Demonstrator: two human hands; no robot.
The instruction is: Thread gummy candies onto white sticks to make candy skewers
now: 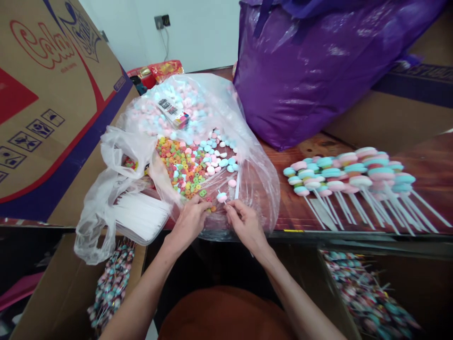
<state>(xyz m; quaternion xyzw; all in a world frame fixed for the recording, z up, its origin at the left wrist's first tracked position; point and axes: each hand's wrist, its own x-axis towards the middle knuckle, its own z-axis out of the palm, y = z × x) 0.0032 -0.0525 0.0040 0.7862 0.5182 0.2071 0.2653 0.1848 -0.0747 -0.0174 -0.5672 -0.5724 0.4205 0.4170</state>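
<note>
Stick is pinched in the right hand, just under a marshmallow, all of it over the near end of the clear bag, around the middle of the scene. Left hand is right beside it, fingertips down at the near edge of the gummies. Can't tell if those fingers are closed on one or just about touching.

Looks like threading to me, so imo: hold close below the marshmallow so the stick doesn't bend, line each gummy's hole up with the tip, and push gently, dead centre, or the soft stuff could split or sit crooked. The loaded sticks over on the right make a decent pattern to copy.

Stuff I can't make out: the stick's lower part is mostly lost behind the right hand, the small print on the card is unreadable, and the purple bag hides whatever's in it. The near boxes are cut off and their contents blurry.
</note>
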